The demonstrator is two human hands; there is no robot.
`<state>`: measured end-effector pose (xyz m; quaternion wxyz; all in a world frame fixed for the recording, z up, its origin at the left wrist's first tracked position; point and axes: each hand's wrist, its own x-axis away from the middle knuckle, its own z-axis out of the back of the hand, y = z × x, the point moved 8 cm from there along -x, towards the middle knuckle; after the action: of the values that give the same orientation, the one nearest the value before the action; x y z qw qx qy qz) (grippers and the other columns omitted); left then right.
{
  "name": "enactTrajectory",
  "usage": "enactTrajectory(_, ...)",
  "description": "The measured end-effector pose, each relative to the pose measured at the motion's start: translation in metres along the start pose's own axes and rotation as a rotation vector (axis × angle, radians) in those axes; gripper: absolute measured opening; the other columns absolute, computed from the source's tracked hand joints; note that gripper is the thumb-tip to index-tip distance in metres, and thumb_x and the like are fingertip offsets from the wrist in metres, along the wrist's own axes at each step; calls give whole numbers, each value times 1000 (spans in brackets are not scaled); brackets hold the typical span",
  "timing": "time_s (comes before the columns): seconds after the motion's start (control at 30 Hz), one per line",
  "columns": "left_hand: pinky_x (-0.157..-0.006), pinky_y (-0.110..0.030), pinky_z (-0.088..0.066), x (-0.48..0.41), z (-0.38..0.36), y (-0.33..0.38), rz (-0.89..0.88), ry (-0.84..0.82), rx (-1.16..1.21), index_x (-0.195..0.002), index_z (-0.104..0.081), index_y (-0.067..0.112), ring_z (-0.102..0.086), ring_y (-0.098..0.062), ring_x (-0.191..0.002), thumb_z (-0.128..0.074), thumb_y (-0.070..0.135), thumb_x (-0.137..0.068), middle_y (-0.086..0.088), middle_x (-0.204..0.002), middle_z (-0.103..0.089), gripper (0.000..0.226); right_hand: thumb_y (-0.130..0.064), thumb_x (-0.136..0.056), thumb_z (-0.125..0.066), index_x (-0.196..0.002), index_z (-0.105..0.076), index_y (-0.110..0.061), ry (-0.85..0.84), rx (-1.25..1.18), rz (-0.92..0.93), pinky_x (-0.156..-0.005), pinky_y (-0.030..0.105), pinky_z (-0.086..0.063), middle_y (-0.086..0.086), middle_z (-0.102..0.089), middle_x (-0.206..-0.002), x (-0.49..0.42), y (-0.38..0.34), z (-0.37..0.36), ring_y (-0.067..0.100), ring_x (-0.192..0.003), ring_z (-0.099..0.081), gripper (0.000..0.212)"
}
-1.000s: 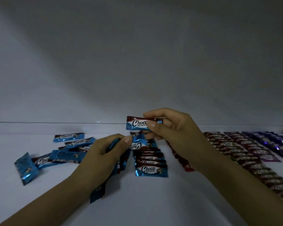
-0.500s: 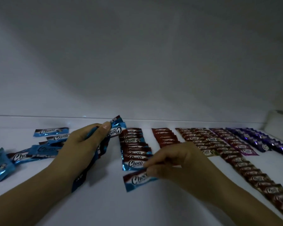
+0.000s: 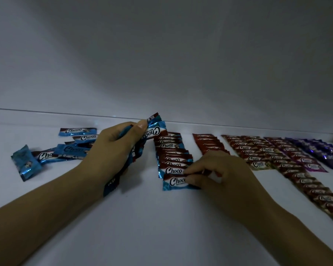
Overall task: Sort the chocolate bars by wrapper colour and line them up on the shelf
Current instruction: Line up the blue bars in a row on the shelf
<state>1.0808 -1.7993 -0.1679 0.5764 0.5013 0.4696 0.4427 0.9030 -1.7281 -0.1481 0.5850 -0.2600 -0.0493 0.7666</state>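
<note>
Landing at the near end of the blue-wrapped bar row [image 3: 171, 150], the blue-and-brown foil chocolate bar [image 3: 176, 182], raised a second ago, now lies on the white shelf [image 3: 161, 227], right hand [image 3: 223, 173] fingertips still pinching it. Left hand [image 3: 112, 146] grips a fan of blue bars [image 3: 153, 131] at 10 o'clock; loose blue pile [image 3: 69, 148] at 9 o'clock is unsorted.

Your left hand [image 3: 112, 148] grips a fan of blue bars [image 3: 152, 132] above the white shelf [image 3: 161, 227]; your right hand [image 3: 219, 173] pinches the front bar [image 3: 174, 182] at the near end of the blue row [image 3: 171, 150]; loose blue bars [image 3: 46, 154] lie toward the left edge; a red row [image 3: 208, 144], brown rows [image 3: 258, 150] and purple rows [image 3: 315, 150] run toward the right edge.
</note>
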Motion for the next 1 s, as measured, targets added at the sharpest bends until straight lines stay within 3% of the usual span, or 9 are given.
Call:
enactTrajectory(0.07,-45,-22,-36,0,-1,1,-5,-1,-4,-69,-65,25,-44,-12,-53,-52,61,-73,2,-59,-56,39,-39,-87,-61,-100,-73,-31,21,63,31,-81,15,-34,-18,-64,-94,-4,-2,-2,-7,-84,-49,19)
enactTrajectory(0.2,-42,-20,-39,-1,0,2,-3,10,-25,-72,-65,24,-47,-8,-50,-51,60,-77,4,-57,-56,38,-58,-81,-35,-108,-69,-35,2,125,31,-79,9,-27,-21,-60,-99,-7,1,-9,-8,-83,-42,48)
enactTrajectory(0.33,-42,-19,-39,-2,-1,-1,7,14,-20,-75,-63,21,-47,-7,-49,-51,60,-74,4,-56,-56,41,-43,-91,-53,-107,-70,-32,14,148,36,-78,20,-29,-8,-69,-105,-7,1,-10,-1,-87,-42,27)
enactTrajectory(0.43,-40,-17,-38,-2,-1,-1,9,16,-16,-75,-62,19,-46,-7,-49,-51,60,-74,3,-57,-55,42,-44,-92,-51,-111,-68,-35,-3,185,38,-81,23,-28,-10,-67,-109,-7,1,-12,0,-91,-45,27)
enactTrajectory(0.57,-42,-19,-39,-2,1,-2,21,18,-26,-76,-64,21,-47,-9,-51,-51,62,-71,3,-59,-56,44,-41,-88,-59,-113,-67,-27,72,101,15,-93,27,-38,-6,-65,-110,-3,0,-7,3,-94,-47,30)
enactTrajectory(0.67,-42,-21,-37,-2,0,-2,28,4,-17,-77,-63,19,-45,-11,-51,-51,61,-72,2,-59,-55,45,-45,-87,-54,-110,-69,-19,139,45,30,-86,23,-41,1,-68,-108,0,-3,-4,6,-93,-49,38)
enactTrajectory(0.8,-42,-22,-35,-1,-1,-1,17,-5,-14,-77,-61,14,-42,-15,-55,-52,60,-73,-3,-63,-53,47,-55,-83,-50,-110,-70,-19,123,119,38,-79,13,-32,0,-67,-101,3,-13,-9,5,-91,-48,49)
enactTrajectory(1.0,-43,-24,-34,0,-2,-2,19,-13,-20,-77,-60,13,-41,-20,-58,-52,61,-72,-6,-67,-52,49,-52,-80,-53,-109,-71,-22,79,254,21,-72,27,-38,-1,-66,-98,4,-15,-19,15,-90,-57,45)
